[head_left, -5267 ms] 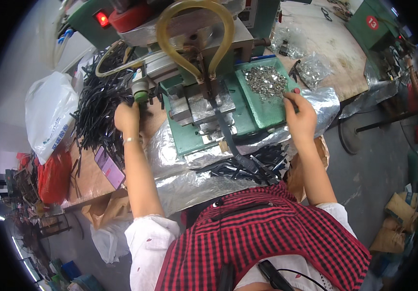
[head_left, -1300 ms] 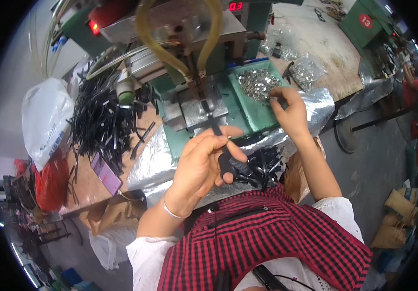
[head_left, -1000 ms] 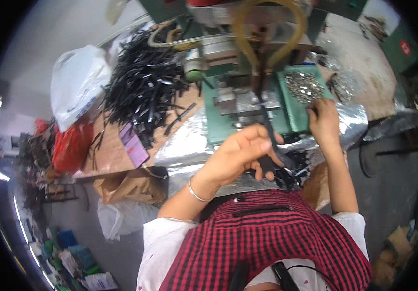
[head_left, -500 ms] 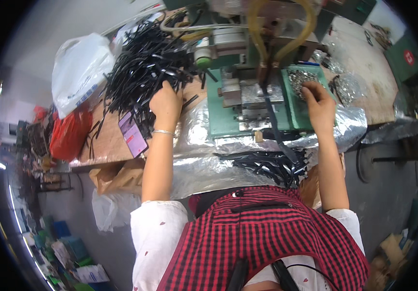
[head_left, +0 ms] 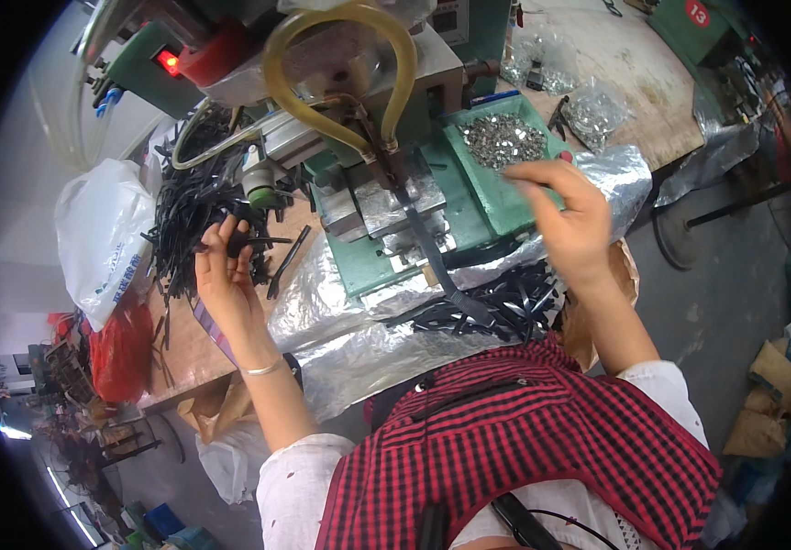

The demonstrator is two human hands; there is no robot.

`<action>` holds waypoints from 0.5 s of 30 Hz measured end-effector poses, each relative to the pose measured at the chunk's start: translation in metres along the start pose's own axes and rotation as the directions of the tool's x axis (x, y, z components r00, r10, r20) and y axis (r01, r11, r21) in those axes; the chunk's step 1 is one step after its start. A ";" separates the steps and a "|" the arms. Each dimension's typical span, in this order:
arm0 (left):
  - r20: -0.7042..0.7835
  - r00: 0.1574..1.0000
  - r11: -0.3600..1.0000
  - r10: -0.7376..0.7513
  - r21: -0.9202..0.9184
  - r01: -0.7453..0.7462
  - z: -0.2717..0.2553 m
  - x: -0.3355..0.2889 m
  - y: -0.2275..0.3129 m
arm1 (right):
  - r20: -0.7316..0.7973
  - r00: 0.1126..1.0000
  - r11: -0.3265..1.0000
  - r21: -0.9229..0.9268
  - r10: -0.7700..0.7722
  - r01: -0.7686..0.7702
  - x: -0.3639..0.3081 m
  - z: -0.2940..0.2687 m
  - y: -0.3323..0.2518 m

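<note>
My left hand (head_left: 228, 284) is at the near edge of a heap of black strips (head_left: 195, 197). Its fingers are closed on a black strip (head_left: 269, 240) that points right, toward the machine. My right hand (head_left: 575, 225) hovers over the near right side of a green tray (head_left: 504, 220) heaped with small shiny metal pieces (head_left: 505, 139). Its thumb and forefinger are pinched; whatever is between them is too small to make out. Between my hands stands a green and steel press (head_left: 404, 197), with a long dark strap (head_left: 429, 247) running from its jaws toward me.
More black strips (head_left: 496, 307) lie on silver foil (head_left: 322, 353) along the near edge. A white plastic bag (head_left: 102, 234) and a red bag (head_left: 120, 353) sit at left. Clear bags of metal pieces (head_left: 592, 115) rest beyond the tray. Yellow tubing (head_left: 276, 69) loops above the press.
The view has turned and shifted. My left hand has drawn back from the heap with a strip in its fingers. My right hand has moved from the metal pieces toward the tray's near side.
</note>
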State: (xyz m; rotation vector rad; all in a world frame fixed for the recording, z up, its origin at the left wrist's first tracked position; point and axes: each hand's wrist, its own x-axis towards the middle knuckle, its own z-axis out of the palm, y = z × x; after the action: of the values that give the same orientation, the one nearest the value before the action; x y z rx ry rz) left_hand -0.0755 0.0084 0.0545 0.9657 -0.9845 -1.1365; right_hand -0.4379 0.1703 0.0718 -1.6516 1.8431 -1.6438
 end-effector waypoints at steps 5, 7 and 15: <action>-0.154 0.988 0.986 -0.028 0.158 0.052 0.020 -0.007 -0.014 | -0.013 0.999 0.968 0.247 -0.048 0.050 0.039 0.078 -0.014; -0.093 0.995 0.980 -0.036 0.193 0.054 0.017 -0.023 -0.024 | -0.015 0.999 0.934 0.357 0.033 -0.025 0.031 0.090 -0.021; 0.126 0.845 0.836 0.520 0.126 -0.533 0.074 -0.076 0.042 | 0.017 0.980 0.744 0.648 0.197 -0.161 0.022 0.099 -0.045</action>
State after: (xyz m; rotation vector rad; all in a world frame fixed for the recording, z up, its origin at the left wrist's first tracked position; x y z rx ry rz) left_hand -0.1456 0.0823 0.1057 0.7001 -1.3286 -0.6428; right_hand -0.3479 0.1053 0.0804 -1.0951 1.1706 -1.9419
